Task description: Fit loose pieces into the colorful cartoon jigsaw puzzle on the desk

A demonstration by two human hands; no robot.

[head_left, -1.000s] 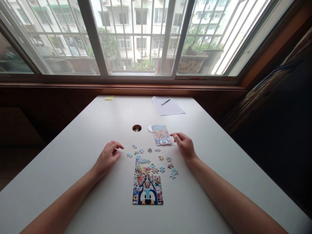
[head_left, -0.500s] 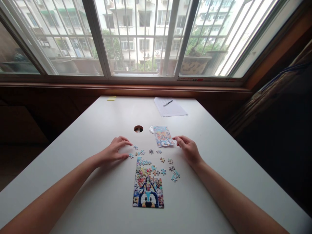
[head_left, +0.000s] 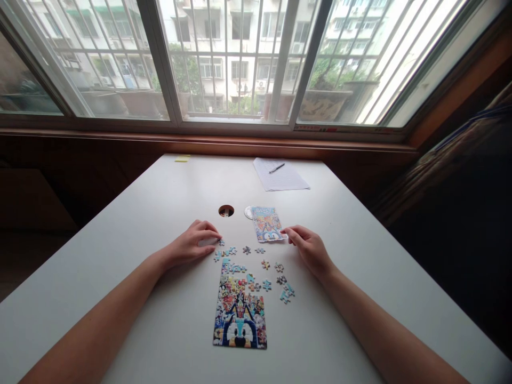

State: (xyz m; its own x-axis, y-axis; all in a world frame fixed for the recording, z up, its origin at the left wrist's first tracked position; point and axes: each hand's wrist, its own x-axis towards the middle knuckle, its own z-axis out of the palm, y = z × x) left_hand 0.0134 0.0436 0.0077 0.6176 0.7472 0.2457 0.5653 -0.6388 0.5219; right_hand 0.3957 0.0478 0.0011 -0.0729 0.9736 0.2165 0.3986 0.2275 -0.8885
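Note:
My left hand (head_left: pixel 196 240) rests at the upper left of the loose pieces, thumb and fingers apart. Its index fingertip touches a small blue puzzle piece (head_left: pixel 221 242) lying on the table. Closed at the fingertips, my right hand (head_left: pixel 308 245) pinches the lower right edge of a picture card (head_left: pixel 267 223), which shows the same blue dog design as the puzzle. Between my forearms lies the partly joined jigsaw puzzle (head_left: pixel 240 314), its upper right part open. Several loose pieces are scattered above and right of it, among them a blue one (head_left: pixel 266 285) and a patterned one (head_left: pixel 247 249).
On the white table (head_left: pixel 168 320), a round hole (head_left: pixel 226 211) sits left of a silver disc (head_left: pixel 248 213) partly under the card. Farther back are paper sheets (head_left: pixel 286 180) with a pen (head_left: pixel 277 168) and yellow tape (head_left: pixel 183 158). A barred window stands behind.
My left hand has shifted slightly right, its index finger now on the blue piece. The right hand keeps its place at the card's edge. The view has tilted a little.

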